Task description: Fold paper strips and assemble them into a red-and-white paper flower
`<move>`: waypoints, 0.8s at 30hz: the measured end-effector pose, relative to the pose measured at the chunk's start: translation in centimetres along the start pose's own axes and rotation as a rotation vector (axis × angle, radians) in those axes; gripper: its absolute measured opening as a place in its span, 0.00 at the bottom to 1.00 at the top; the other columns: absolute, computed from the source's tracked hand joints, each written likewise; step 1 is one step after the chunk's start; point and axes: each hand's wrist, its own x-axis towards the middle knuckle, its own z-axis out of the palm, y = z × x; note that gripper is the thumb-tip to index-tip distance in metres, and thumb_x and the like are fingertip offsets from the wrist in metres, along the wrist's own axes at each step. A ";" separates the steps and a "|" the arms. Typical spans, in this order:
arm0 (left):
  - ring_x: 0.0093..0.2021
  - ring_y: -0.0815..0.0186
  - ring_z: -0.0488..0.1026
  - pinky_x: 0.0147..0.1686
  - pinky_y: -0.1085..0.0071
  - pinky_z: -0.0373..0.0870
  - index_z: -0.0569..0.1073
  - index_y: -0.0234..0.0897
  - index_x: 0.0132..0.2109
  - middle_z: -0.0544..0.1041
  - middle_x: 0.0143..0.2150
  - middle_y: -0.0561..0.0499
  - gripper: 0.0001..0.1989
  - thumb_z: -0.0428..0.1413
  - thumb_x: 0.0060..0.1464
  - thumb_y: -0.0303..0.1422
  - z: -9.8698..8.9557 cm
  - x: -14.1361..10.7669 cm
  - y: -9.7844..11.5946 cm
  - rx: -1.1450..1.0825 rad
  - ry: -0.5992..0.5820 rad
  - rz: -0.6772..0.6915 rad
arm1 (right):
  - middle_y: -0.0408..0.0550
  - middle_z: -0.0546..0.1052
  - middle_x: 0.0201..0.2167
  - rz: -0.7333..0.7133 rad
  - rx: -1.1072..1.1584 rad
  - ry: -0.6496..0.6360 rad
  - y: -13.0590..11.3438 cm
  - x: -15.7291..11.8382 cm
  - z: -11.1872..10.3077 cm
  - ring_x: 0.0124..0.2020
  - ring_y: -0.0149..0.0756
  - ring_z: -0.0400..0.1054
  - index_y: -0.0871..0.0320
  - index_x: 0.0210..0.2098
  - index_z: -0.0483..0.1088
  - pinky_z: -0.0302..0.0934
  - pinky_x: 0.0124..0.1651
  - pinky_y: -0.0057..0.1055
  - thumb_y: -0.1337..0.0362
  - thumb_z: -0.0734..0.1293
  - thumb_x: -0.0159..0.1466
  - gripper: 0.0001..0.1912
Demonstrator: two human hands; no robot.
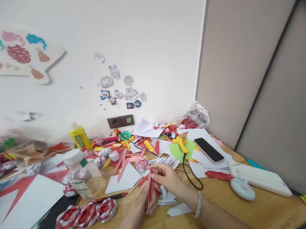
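Observation:
A narrow stack of folded red-and-white paper strips (pixel 149 190) stands tilted between my two hands, low in the middle of the view. My left hand (pixel 140 204) is closed around its lower part. At its top end the fingers of my right hand (pixel 164 176) pinch it; a beaded bracelet circles that wrist. Just beyond my hands lies a pink-and-white paper rosette (pixel 142 165). White folded paper pieces (pixel 179 209) are on the table beneath my right hand. To the left, several red-and-white twisted paper rosettes (pixel 86 215) sit in a row.
A clear plastic jar (pixel 82 178) and a yellow bottle (pixel 79 136) stand on the left. Coloured paper scraps cover the table's back. Towards the right are a yellow glue gun (pixel 181 143) with a black cord, a phone (pixel 209 150) and a white device with a round base (pixel 242 189).

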 end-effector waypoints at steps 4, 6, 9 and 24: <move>0.13 0.76 0.54 0.15 0.78 0.50 0.63 0.37 0.32 0.61 0.15 0.61 0.17 0.47 0.54 0.47 0.4 -0.2 0.6 -0.046 -0.061 0.030 | 0.38 0.63 0.21 -0.034 -0.023 0.007 -0.4 -0.3 0.0 0.20 0.25 0.58 0.57 0.46 0.68 0.54 0.24 0.23 0.59 0.66 0.56 0.18; 0.13 0.76 0.55 0.15 0.78 0.50 0.63 0.37 0.32 0.62 0.15 0.60 0.17 0.47 0.53 0.48 0.5 -0.2 0.6 -0.035 -0.063 0.006 | 0.41 0.66 0.25 -0.102 -0.169 0.054 -0.7 -0.5 0.1 0.26 0.29 0.60 0.55 0.47 0.69 0.57 0.29 0.26 0.60 0.65 0.57 0.18; 0.13 0.76 0.55 0.15 0.78 0.49 0.62 0.37 0.32 0.61 0.15 0.61 0.17 0.48 0.53 0.48 0.5 -0.2 0.6 -0.022 -0.039 -0.003 | 0.45 0.69 0.30 -0.216 -0.368 0.108 -0.8 -0.8 0.2 0.33 0.33 0.62 0.53 0.46 0.71 0.59 0.38 0.31 0.60 0.64 0.59 0.16; 0.12 0.79 0.43 0.12 0.79 0.38 0.59 0.38 0.27 0.51 0.12 0.65 0.19 0.49 0.51 0.49 -0.1 -0.2 1.2 0.071 -0.034 -0.052 | 0.40 0.64 0.19 -0.093 -0.136 -0.069 -1.0 -0.5 0.1 0.24 0.27 0.58 0.61 0.21 0.64 0.53 0.29 0.25 0.55 0.62 0.60 0.17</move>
